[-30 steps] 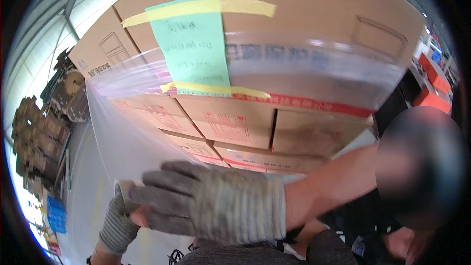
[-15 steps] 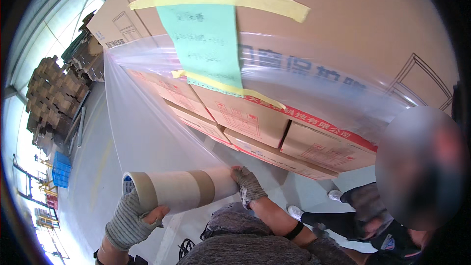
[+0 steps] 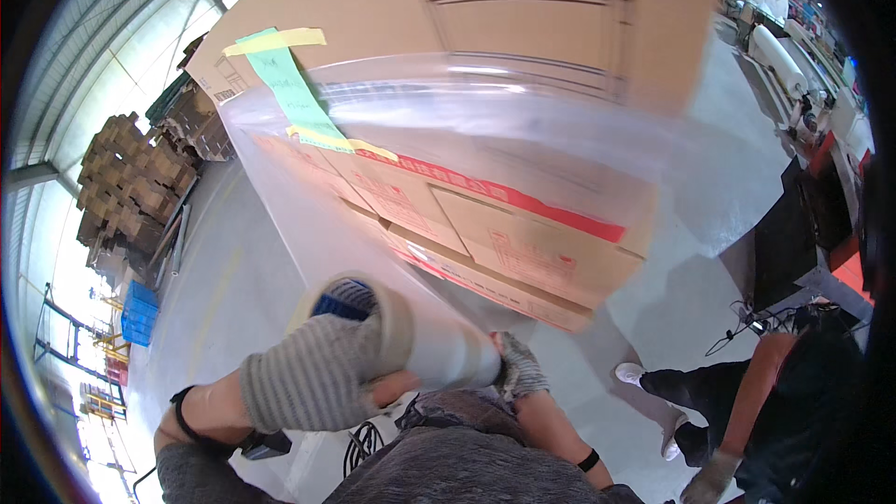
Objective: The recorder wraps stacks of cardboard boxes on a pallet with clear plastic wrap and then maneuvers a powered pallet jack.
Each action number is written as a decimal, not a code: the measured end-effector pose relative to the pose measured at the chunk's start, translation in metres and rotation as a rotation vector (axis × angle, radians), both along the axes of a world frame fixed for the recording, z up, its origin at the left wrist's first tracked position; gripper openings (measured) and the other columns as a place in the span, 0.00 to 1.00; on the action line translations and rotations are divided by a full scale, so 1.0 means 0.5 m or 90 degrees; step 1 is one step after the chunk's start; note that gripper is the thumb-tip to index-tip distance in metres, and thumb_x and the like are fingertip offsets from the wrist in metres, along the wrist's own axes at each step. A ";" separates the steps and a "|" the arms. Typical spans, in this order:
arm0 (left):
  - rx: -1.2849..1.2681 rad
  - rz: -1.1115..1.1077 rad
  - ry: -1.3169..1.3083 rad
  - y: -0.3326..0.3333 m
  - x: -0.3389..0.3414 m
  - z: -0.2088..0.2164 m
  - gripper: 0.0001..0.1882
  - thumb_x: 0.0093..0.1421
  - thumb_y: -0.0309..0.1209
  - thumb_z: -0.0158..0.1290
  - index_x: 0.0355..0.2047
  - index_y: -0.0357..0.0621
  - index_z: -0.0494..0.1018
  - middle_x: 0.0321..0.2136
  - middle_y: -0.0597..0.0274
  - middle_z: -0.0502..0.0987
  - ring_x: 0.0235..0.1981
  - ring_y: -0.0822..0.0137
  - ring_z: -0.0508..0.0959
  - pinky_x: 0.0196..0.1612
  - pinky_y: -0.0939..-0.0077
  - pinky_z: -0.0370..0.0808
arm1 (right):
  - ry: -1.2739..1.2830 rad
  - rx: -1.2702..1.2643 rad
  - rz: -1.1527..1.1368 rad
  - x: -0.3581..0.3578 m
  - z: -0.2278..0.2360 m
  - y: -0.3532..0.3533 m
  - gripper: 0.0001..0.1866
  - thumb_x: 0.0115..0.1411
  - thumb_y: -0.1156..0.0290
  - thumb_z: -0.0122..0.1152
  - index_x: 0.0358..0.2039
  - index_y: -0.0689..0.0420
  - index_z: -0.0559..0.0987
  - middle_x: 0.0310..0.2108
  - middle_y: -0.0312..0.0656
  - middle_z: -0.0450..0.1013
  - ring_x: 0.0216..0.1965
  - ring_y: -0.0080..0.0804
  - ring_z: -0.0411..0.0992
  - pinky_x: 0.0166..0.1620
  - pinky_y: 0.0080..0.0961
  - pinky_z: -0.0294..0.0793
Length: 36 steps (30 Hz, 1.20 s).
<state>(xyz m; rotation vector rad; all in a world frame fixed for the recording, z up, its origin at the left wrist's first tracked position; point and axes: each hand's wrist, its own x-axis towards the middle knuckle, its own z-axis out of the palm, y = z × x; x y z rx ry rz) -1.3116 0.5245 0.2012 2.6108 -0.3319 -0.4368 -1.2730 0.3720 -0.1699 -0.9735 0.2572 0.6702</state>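
Observation:
Between my hands is a thick roll of clear stretch film (image 3: 439, 341), held in front of my body. My left hand (image 3: 322, 373), in a grey striped fingerless glove, grips the roll's near left end beside the open core. My right hand (image 3: 521, 366), gloved the same way, is closed around the other end. From the roll a sheet of film (image 3: 289, 196) runs up to the corner of a large cardboard box stack (image 3: 513, 247) and across its front. A green paper note (image 3: 291, 93) is stuck there with yellow tape.
A co-worker (image 3: 747, 420) stands at the right, one gloved hand low. Behind are black and red equipment (image 3: 812, 243) and white rolls (image 3: 779, 61). Stacked cardboard (image 3: 135, 177), long pipes (image 3: 180, 238) and a blue crate (image 3: 140, 313) are at the left on the grey floor (image 3: 243, 252).
My view has shifted to the right along the boxes, bringing their right edge into sight. The roll has swung, its left end now nearer me. The co-worker appears lower and farther from the boxes.

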 end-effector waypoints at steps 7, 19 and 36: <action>0.041 0.089 0.059 -0.193 0.024 0.008 0.26 0.52 0.46 0.52 0.31 0.27 0.68 0.19 0.43 0.73 0.23 0.49 0.76 0.28 0.62 0.72 | 0.170 0.128 0.001 -0.003 0.117 -0.189 0.14 0.54 0.57 0.59 0.33 0.53 0.72 0.33 0.34 0.68 0.36 0.29 0.65 0.35 0.34 0.68; -0.011 0.260 0.124 -0.309 0.139 0.015 0.21 0.54 0.44 0.52 0.33 0.34 0.71 0.21 0.50 0.75 0.27 0.53 0.77 0.32 0.65 0.73 | 0.051 0.119 0.074 0.153 -0.117 -0.249 0.13 0.55 0.69 0.60 0.39 0.57 0.71 0.37 0.37 0.71 0.38 0.29 0.69 0.44 0.27 0.72; -0.055 0.556 0.094 -0.642 0.217 0.029 0.18 0.53 0.40 0.53 0.36 0.37 0.72 0.25 0.49 0.75 0.28 0.55 0.77 0.34 0.66 0.72 | 0.040 0.039 0.416 0.351 0.124 -0.544 0.20 0.57 0.60 0.55 0.45 0.60 0.71 0.41 0.41 0.69 0.41 0.31 0.67 0.43 0.29 0.68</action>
